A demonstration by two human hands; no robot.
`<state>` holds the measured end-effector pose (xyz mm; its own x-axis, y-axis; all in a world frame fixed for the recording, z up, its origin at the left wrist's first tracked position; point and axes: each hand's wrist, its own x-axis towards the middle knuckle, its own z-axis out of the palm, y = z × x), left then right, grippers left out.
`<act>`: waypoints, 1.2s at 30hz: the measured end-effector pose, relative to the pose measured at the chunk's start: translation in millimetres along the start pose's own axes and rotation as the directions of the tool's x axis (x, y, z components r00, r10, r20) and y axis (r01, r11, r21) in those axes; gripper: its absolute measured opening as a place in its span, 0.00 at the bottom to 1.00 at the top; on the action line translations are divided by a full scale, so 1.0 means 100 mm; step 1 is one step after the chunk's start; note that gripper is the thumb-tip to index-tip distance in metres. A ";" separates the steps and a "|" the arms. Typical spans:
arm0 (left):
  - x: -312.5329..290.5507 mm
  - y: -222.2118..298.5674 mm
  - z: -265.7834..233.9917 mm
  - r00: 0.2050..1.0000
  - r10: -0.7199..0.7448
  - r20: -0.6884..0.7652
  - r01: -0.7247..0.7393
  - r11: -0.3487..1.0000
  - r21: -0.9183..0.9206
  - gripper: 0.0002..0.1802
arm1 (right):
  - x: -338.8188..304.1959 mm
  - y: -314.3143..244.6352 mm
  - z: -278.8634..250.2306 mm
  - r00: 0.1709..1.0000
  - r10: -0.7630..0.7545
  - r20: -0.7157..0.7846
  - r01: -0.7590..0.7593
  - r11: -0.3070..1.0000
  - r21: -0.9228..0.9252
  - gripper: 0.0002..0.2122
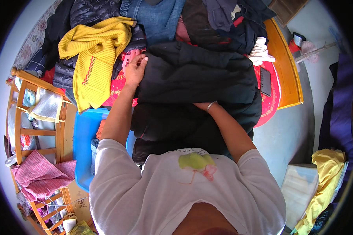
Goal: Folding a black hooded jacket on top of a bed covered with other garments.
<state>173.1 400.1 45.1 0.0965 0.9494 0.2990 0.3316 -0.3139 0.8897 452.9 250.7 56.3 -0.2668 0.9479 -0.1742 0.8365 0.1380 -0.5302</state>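
Note:
A black garment (pixel 196 74), partly folded over itself, lies spread before me and hangs down toward my body. At its upper left corner my left hand (pixel 135 71) pinches the cloth edge between thumb and fingers. My right hand (pixel 202 105) reaches in under the garment's fold, so its fingers are hidden; a silver bracelet (pixel 211 106) circles that wrist. Left of my left hand lies a yellow ribbed knit sweater (pixel 91 74) with a red zigzag line. A small pink object (pixel 127 60) shows just beside the left hand, partly covered.
Jeans (pixel 155 21) and dark clothes (pixel 223 15) are heaped at the back. A red patterned cover (pixel 276 78) bears a dark phone-like object (pixel 265 82) and white cloth (pixel 259 53). A blue tub (pixel 82 149) and wooden chair (pixel 60 117) stand left, a pale box (pixel 300 188) lower right.

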 end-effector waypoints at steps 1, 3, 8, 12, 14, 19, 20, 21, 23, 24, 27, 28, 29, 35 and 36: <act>-0.01 0.05 0.03 0.984 -0.181 0.000 0.181 0.983 0.036 0.29 | 0.00 0.00 0.00 1.000 0.011 -0.002 -0.011 1.000 -0.015 0.23; -0.08 0.11 0.05 0.939 -0.342 -0.032 0.343 0.933 0.108 0.35 | 0.00 0.00 0.02 0.998 -0.033 -0.047 0.032 0.999 -0.028 0.23; -0.19 0.16 0.02 0.697 -0.691 0.192 0.716 0.655 -0.239 0.45 | 0.00 0.03 0.05 0.992 -0.017 -0.129 0.016 1.000 -0.004 0.23; -0.23 0.23 0.01 0.815 -0.565 0.133 0.573 0.748 -0.334 0.35 | 0.06 0.07 0.05 0.996 -0.072 -0.060 0.071 0.997 -0.008 0.23; -0.15 0.28 -0.03 0.882 -0.469 -0.039 0.438 0.848 -0.298 0.31 | 0.08 0.07 0.06 0.992 -0.092 -0.081 0.092 0.996 -0.010 0.23; 0.16 0.34 -0.11 0.931 -0.135 -0.340 0.097 0.987 -0.126 0.25 | 0.17 0.02 0.05 0.994 -0.049 -0.101 0.046 0.999 -0.029 0.26; 0.20 0.33 -0.14 0.933 -0.154 -0.326 0.102 0.980 -0.170 0.23 | 0.18 0.01 0.04 0.985 -0.103 -0.136 0.103 0.995 -0.011 0.26; 0.22 0.32 -0.16 0.914 -0.133 -0.383 0.152 0.988 0.019 0.24 | 0.19 0.00 0.04 0.994 -0.059 -0.087 0.058 0.998 -0.009 0.27; 0.19 0.30 -0.16 0.914 -0.179 -0.365 0.301 0.901 0.312 0.24 | 0.21 -0.02 0.06 0.999 -0.013 -0.040 0.013 1.000 0.002 0.27; 0.14 0.29 -0.16 0.897 -0.324 -0.301 0.429 0.801 0.417 0.24 | 0.20 -0.03 0.09 0.998 -0.050 -0.029 0.049 0.998 -0.029 0.27; 0.08 0.33 -0.04 0.952 0.270 -0.141 -0.086 0.682 0.726 0.19 | 0.25 0.00 0.14 0.996 -0.082 -0.030 0.081 0.996 -0.023 0.28; 0.08 0.35 -0.01 0.907 0.421 -0.004 -0.308 0.670 0.676 0.17 | 0.26 0.01 0.16 0.997 -0.073 -0.027 0.074 0.997 0.013 0.28; 0.12 0.38 0.03 0.904 0.410 0.121 -0.394 0.687 0.611 0.17 | 0.26 0.02 0.17 0.998 -0.067 -0.019 0.067 0.997 0.048 0.28; 0.39 0.51 0.09 0.885 -0.033 0.464 -0.415 0.398 0.818 0.20 | 0.18 0.00 0.13 0.999 -0.038 -0.004 0.038 0.999 -0.014 0.29; 0.43 0.52 0.08 0.829 -0.208 0.519 -0.429 0.358 0.829 0.19 | 0.17 -0.03 0.10 0.999 -0.027 -0.017 0.027 0.999 -0.029 0.30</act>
<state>202.4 424.3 101.3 0.4978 0.8594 -0.1165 0.8556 -0.5087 -0.0963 440.6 263.4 46.5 -0.2813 0.9485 -0.1457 0.8427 0.1715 -0.5104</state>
